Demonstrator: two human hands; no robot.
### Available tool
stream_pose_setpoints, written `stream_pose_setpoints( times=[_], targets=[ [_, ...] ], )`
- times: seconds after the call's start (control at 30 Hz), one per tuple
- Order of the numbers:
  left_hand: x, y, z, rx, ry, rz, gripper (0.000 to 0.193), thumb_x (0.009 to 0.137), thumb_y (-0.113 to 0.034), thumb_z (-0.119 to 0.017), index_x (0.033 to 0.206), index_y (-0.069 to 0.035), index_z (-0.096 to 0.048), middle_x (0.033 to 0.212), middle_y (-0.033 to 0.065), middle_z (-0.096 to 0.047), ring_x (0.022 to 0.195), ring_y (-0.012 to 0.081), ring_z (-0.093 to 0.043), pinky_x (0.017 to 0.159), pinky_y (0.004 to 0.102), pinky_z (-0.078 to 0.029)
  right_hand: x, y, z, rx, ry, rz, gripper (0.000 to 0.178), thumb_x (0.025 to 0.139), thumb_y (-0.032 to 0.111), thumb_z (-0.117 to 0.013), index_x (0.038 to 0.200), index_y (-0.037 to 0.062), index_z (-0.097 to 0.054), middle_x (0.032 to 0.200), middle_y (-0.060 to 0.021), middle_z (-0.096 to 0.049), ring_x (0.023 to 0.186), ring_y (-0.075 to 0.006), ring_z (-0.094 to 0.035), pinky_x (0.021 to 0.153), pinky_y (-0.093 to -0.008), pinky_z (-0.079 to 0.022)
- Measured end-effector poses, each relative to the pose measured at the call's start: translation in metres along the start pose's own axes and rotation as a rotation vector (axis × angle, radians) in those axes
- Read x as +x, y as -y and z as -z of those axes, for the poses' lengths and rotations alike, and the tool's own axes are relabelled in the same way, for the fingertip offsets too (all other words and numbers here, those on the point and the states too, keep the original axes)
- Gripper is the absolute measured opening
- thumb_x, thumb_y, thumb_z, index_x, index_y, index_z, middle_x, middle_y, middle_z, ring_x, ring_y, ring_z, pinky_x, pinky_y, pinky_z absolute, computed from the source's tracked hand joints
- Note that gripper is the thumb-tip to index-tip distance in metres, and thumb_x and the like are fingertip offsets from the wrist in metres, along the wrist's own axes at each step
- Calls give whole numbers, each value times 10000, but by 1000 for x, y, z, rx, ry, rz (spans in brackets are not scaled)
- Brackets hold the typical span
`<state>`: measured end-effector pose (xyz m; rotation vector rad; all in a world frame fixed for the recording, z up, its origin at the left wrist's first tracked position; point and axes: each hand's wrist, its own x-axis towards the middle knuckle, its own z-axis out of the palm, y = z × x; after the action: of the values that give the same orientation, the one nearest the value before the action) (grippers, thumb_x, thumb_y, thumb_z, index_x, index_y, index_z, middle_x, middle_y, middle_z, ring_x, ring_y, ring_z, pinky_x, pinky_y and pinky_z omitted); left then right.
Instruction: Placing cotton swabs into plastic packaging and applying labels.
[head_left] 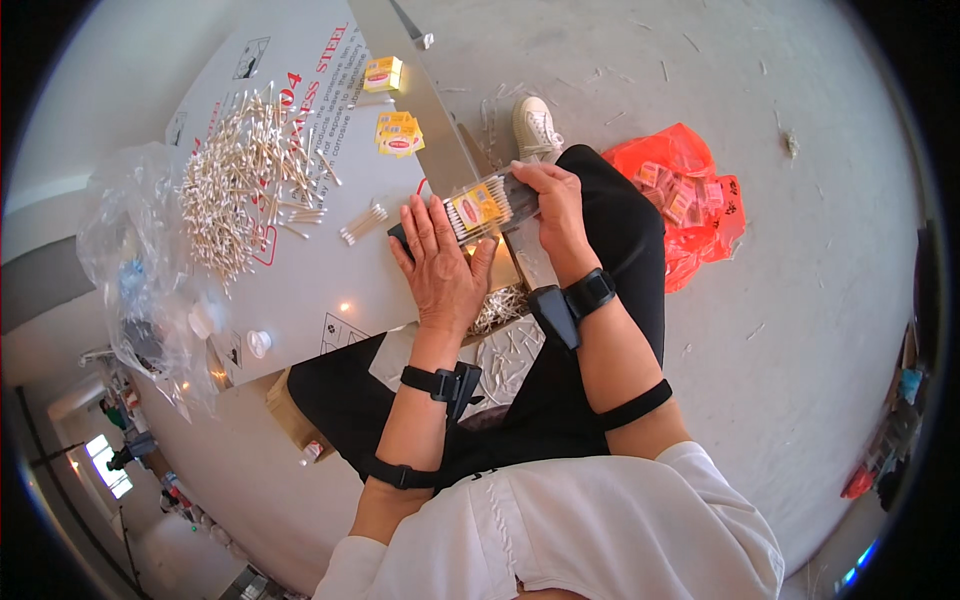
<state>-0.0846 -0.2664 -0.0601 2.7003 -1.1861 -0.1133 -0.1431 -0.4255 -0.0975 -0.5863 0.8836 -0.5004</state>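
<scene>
A small clear packet of cotton swabs (487,205) with a yellow and red label is held between both hands over my lap. My left hand (440,265) lies flat under and behind its left end, fingers spread upward. My right hand (556,205) grips the packet's right end from above. A short row of loose swabs (363,224) lies on the white board just left of my left hand. A big heap of loose cotton swabs (238,185) covers the board's left part.
The white printed board (330,280) rests on the floor and my knees. Yellow label cards (398,134) and another yellow card (383,73) lie on it. A clear plastic bag (140,260) sits left; a red plastic bag (685,200) with small packets sits right. More swabs fill a box (500,305) under my hands.
</scene>
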Motion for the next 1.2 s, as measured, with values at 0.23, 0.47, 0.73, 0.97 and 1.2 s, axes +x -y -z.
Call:
stream_pose_setpoints(
  times=[0.23, 0.47, 0.73, 0.97, 1.2],
  targets=[
    [0, -1, 1, 30, 7, 6, 884, 936, -583, -463, 1519, 21, -187, 1588, 230, -159, 1484, 382, -95, 1146, 610, -61, -5, -6, -12, -102, 7, 179, 98, 817, 77, -755, 794, -15, -728, 708, -15, -676, 601, -71, -577, 576, -215, -451],
    [0, -8, 0, -7, -20, -2, 863, 938, -524, -496, 1514, 28, -168, 1582, 254, -143, 1478, 411, -90, 1143, 616, -74, -6, -8, -11, -156, 9, 248, 104, 827, 97, -755, 819, -1, -723, 707, 2, -665, 598, -51, -559, 544, -203, -422],
    [-24, -5, 3, 19, -11, -3, 893, 931, -527, -521, 1497, 67, -168, 1578, 269, -131, 1474, 424, -93, 1151, 590, -91, -35, -8, 4, -9, -36, -58, 182, 835, 86, -737, 718, 96, -599, 638, 49, -527, 503, -34, -417, 449, -182, -320],
    [-28, -12, 2, -17, -9, -31, 909, 915, -524, -548, 1503, 54, -167, 1577, 268, -137, 1475, 416, -101, 1157, 580, -94, -39, -11, 5, 8, 9, -36, 261, 810, 59, -765, 671, 107, -549, 626, 36, -524, 511, -46, -444, 446, -191, -335],
    [-19, -15, 12, 17, -3, -60, 835, 925, -518, -538, 1506, -3, -230, 1578, 247, -157, 1473, 412, -105, 1146, 605, -89, -40, -8, 0, 15, -27, -10, 214, 831, 91, -756, 694, 101, -591, 631, 37, -546, 508, -42, -438, 448, -192, -332]
  ],
)
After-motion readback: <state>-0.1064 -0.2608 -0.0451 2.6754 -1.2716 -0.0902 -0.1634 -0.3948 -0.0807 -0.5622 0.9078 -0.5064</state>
